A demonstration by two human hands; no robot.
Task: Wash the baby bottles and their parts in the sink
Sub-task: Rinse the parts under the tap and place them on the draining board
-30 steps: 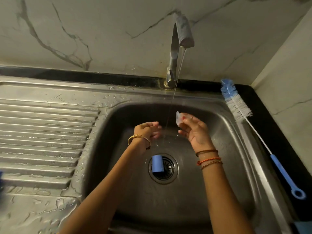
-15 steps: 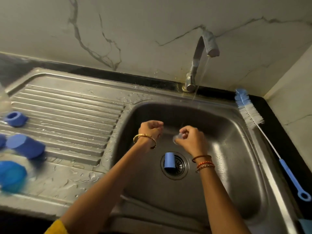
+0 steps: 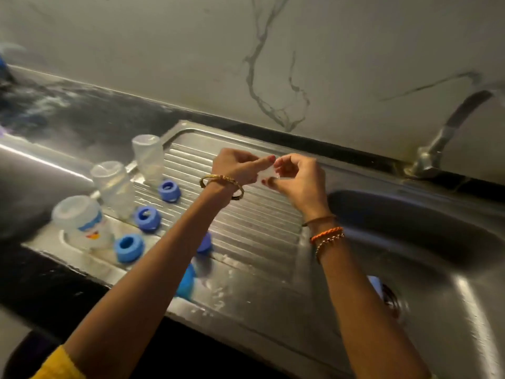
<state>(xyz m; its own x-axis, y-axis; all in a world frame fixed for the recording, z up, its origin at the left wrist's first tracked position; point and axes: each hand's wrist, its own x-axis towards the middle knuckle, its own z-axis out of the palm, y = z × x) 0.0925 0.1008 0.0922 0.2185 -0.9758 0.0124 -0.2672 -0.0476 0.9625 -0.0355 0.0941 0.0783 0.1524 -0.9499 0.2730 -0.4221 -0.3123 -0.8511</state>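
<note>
Hands (image 3: pixel 270 173) pinching small clear part (image 3: pixel 266 175) over drainboard (image 3: pixel 246 228), bottles (image 3: pixel 114 184), blue rings (image 3: pixel 147 218) left.

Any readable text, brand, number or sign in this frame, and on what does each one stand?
No text can be read.
Nearest baby bottle: a blue, red and yellow print, too blurred to read.
Other two bottles, blue rings and the clear part in the fingers: no markings visible.
</note>
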